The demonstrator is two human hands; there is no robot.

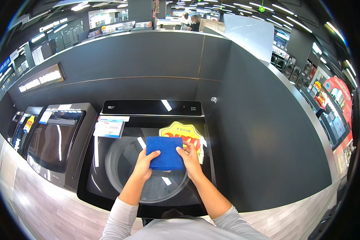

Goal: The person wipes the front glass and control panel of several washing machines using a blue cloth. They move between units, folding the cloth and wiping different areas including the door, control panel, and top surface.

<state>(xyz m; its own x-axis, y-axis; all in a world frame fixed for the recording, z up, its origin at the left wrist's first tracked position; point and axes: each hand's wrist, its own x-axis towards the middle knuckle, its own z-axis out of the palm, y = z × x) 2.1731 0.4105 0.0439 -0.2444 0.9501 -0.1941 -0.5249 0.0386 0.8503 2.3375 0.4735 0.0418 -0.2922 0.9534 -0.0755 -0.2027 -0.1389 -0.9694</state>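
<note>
The left hand [145, 163] pinches the left edge of a folded blue cloth [165, 154], thumb on top, and the right hand [191, 159] pinches the right edge likewise. The cloth is at the centre of the frame, above the dark glass lid [158, 190] of a top-loading washing machine. It looks light, soft, unbreakable and hardly slippery; opposite side edges seem the best hold. Nearly square, its slightly longer axis runs left to right, stitched edge toward the frame's bottom.

A squarely folded blue cloth [165, 154] is held above a washer [118, 164].
</note>
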